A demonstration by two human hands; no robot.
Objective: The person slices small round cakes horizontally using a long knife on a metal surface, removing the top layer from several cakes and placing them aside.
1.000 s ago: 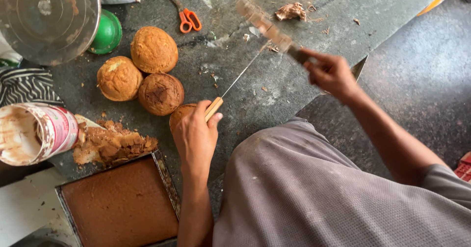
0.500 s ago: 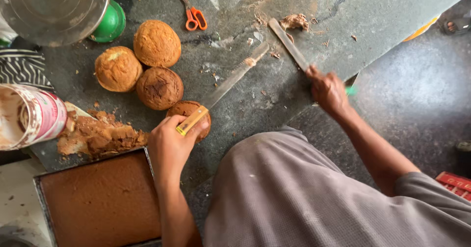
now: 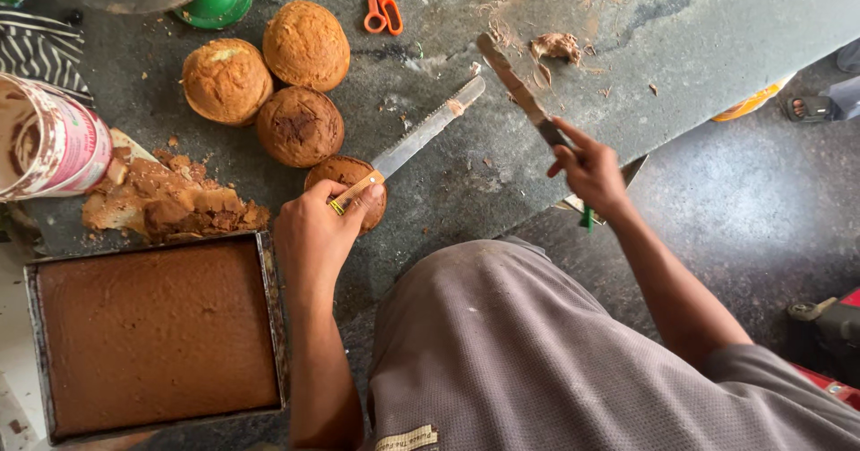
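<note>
Head view: left hand (image 3: 315, 236) gripping serrated knife (image 3: 421, 135) hides cake (image 3: 345, 173); right hand (image 3: 587, 166) grips spatula (image 3: 518, 91).

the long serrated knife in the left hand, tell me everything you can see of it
The serrated knife has a long, narrow, grey metal blade with a toothed edge and a rounded tip, smeared with brown crumbs. Its pale wooden handle sits in the left hand, which is closed round it above a small round cake. The blade slants up and to the right over the stone counter.
</note>
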